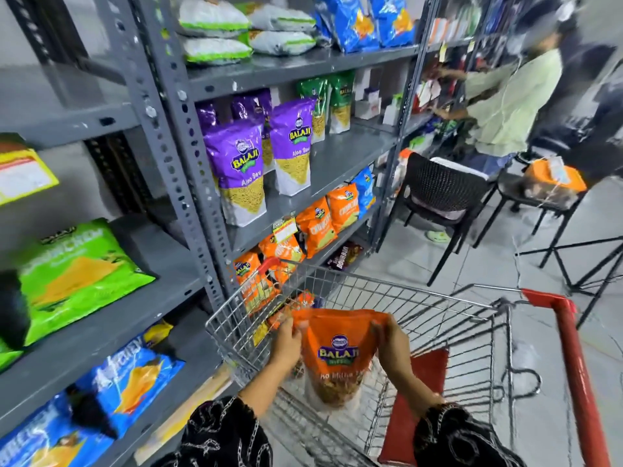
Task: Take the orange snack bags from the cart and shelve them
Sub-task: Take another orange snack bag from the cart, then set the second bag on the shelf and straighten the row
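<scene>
Sleeves: dark patterned cuffs [219,433] at the bottom edge, one on each forearm.
Bag: orange snack bag [337,352] held upright over the cart basket, top edge stretched between both hands, clear lower part showing the mix inside.
Left hand [286,345]: grip pinched shut on the bag's upper left corner.
Right hand [392,345]: grip pinched shut on the upper right corner.
Cart [438,318]: wire basket with red handle, just beside the rack; more orange bags [256,281] seen through its far corner.
Rack [175,136]: grey shelves; purple bags [236,170] above a row of orange packs [317,227].
Behind: person in a pale shirt [505,106] near a black chair [441,193].
</scene>
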{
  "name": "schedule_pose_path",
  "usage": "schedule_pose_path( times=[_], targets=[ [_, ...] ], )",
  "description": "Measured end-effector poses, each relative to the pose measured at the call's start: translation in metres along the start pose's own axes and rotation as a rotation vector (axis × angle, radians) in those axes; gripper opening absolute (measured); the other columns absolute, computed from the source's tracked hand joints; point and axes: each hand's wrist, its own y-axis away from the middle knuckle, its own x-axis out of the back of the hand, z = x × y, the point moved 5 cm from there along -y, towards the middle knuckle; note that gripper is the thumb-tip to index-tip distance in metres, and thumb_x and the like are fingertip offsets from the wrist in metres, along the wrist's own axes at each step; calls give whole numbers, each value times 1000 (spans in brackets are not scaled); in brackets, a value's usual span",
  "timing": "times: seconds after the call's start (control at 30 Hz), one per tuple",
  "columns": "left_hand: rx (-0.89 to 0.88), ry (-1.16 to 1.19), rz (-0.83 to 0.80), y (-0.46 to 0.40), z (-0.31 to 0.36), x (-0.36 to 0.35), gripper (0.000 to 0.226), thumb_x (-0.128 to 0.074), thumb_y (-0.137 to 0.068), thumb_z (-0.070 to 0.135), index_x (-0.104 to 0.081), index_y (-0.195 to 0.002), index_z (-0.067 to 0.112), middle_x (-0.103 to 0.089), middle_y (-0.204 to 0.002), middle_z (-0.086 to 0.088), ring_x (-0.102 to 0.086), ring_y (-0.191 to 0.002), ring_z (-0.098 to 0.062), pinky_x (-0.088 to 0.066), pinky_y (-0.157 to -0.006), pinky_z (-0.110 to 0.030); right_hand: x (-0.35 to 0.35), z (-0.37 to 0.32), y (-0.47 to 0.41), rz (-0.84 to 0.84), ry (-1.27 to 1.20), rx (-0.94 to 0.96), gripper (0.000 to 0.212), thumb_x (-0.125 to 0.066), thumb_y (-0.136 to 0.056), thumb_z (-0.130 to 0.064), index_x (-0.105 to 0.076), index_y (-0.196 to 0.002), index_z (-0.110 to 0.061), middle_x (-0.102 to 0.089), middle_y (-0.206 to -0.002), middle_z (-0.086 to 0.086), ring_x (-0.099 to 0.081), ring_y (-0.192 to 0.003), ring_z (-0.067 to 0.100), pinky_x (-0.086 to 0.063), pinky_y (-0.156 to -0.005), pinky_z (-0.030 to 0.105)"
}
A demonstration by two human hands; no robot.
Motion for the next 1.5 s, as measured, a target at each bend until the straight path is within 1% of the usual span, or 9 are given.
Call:
schedule_pose_path(
  times=[0.13, 0.27, 0.43, 0.57, 0.8, 1.1, 1.2, 1.33, 1.5],
  targets=[
    [-202, 86, 196, 20, 54, 55, 36, -43, -98, 23, -46, -131, 9, -61, -121, -7, -60, -95, -18, -46, -72, -17, 11, -76, 8, 156, -161, 78, 24, -46, -95, -39, -52, -97, -16, -66, -79, 7, -63, -74, 27, -51, -68, 39],
    [-384, 242, 415, 40, 111, 139, 37, -49, -95, 26, -54, -122, 1, -65, -119, -19, -60, -108, -27, -44, -90, -35, 27, -182, 12, 303, -312, 271, 27, -51, -95, -27, -38, -72, -26, -50, -63, -8, -51, -64, 16, -27, -57, 26],
    [-691, 357, 683, 93, 180, 256, 18, -51, -95, 16, -64, -106, 10, -66, -101, 1, -59, -92, -11, -43, -79, -26, 42, -327, 38, 435, -457, 496, 23, -46, -92, -35, -35, -73, -30, -48, -66, -7, -43, -65, 10, -29, -59, 30],
    [-781, 289, 908, 137, 224, 346, 24, -46, -95, 30, -63, -108, 18, -72, -103, -16, -64, -93, -34, -50, -81, -43, 49, -431, 64, 492, -611, 673, 22, -51, -94, -23, -46, -76, -11, -49, -69, 2, -43, -68, 11, -32, -63, 35],
    [-981, 195, 1246, 201, 287, 483, 22, -49, -95, 24, -62, -102, 8, -71, -97, -20, -64, -89, -35, -36, -70, -36, 48, -588, 93, 539, -759, 868, 23, -52, -93, -23, -56, -83, -2, -50, -76, 3, -44, -74, 13, -34, -68, 38],
    [-995, 25, 1445, 179, 327, 592, 27, -47, -96, 30, -57, -92, 5, -72, -90, -19, -62, -81, -38, -27, -57, -32, 0, -722, 54, 464, -880, 964, 19, -52, -94, -29, -46, -79, -20, -48, -67, -4, -43, -67, 15, -19, -56, 28],
    [-930, -16, 1454, 148, 326, 618, 32, -43, -96, 37, -57, -96, 8, -72, -90, -17, -65, -80, -35, -43, -62, -38, -27, -746, 29, 414, -881, 979, 24, -51, -95, -32, -49, -80, -13, -50, -66, -4, -42, -56, 11, -22, -52, 26],
    [-883, -5, 1406, 105, 313, 647, 31, -42, -96, 41, -56, -94, 14, -71, -89, -6, -67, -77, -20, -48, -59, -25, -67, -768, 0, 325, -868, 989, 24, -47, -96, -35, -41, -80, -19, -42, -58, -13, -40, -52, -3, -33, -45, 9],
    [-827, -65, 1392, 68, 303, 665, 28, -41, -95, 45, -55, -94, 21, -62, -85, 10, -55, -68, 2, -38, -54, -4, -101, -781, -32, 248, -881, 961, 25, -45, -96, -39, -42, -79, -20, -47, -59, -15, -48, -51, -5, -35, -44, 12]
  ],
)
